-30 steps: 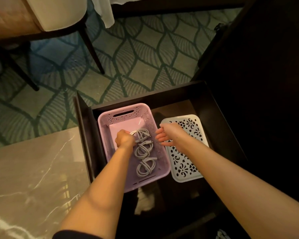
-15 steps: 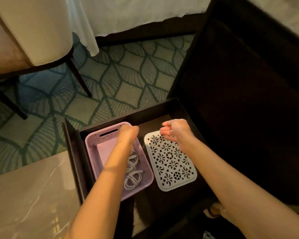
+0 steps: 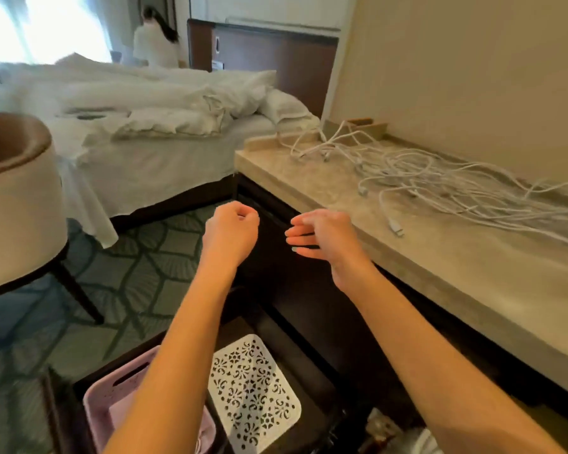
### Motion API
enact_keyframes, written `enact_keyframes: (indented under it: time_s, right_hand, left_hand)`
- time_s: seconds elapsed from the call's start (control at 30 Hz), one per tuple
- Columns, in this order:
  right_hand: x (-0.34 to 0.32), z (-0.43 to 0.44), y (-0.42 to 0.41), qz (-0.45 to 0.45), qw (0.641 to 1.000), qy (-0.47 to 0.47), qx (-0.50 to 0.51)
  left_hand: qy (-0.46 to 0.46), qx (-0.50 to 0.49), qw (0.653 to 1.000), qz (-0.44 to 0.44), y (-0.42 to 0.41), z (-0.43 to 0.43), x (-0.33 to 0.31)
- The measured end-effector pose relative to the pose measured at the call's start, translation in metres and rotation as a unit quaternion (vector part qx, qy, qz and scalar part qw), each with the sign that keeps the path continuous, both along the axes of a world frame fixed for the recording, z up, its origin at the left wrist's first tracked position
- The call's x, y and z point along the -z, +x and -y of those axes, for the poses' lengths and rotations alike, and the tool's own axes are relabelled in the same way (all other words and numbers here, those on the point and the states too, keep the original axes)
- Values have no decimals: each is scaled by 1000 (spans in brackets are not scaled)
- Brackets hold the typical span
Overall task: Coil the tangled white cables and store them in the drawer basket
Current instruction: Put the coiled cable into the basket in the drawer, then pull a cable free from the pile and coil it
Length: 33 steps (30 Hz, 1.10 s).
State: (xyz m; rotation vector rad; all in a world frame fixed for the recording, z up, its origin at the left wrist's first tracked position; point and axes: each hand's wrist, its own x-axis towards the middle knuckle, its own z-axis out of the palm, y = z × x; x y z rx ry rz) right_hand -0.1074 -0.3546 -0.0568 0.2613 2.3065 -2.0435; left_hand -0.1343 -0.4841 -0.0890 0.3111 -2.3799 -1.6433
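Hovering, holding nothing

The left hand [image 3: 232,231] is clenched in a loose fist with nothing in it. The right hand [image 3: 322,239] is released, its fingers relaxed and pointing left, also empty. Both hang in the air in front of the dark cabinet, near the edge of the desk [image 3: 456,273], touching nothing. The tangled white cables [image 3: 440,178] sprawl across the desk, well apart from the basket [image 3: 102,396]. That pink basket sits in the open drawer [image 3: 312,368] at the bottom of view, largely hidden by the left forearm; its contents cannot be seen. A white patterned lid [image 3: 253,394] lies just beside it. Beyond stand a bed [image 3: 164,149] and a chair [image 3: 17,198].
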Motion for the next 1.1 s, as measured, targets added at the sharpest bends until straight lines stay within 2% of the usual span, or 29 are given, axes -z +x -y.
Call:
enact_keyframes:
  time_s: [0.23, 0.5, 0.67, 0.87, 1.0, 1.1]
  right_hand:
    - [-63, -87, 40, -102, 991, 4, 85]
    - [-98, -220, 101, -147, 967, -8, 206]
    - [-100, -299, 149, -141, 948, -10, 284]
    - [-91, -381, 213, -92, 917, -2, 388]
    - [-76, -430, 259, -59, 887, 52, 456]
    - [-57, -464, 278, -17, 854, 131, 503]
  left_hand:
    - [-8, 94, 994, -62, 29, -73, -68]
    - [-70, 239, 960, -127, 65, -228, -111]
    - [-122, 338, 920, -158, 100, -321, -123]
    - [-147, 446, 868, -161, 142, -412, -121]
    - [-157, 517, 827, -154, 169, -460, -109]
    - [-173, 531, 814, -159, 176, -486, -100]
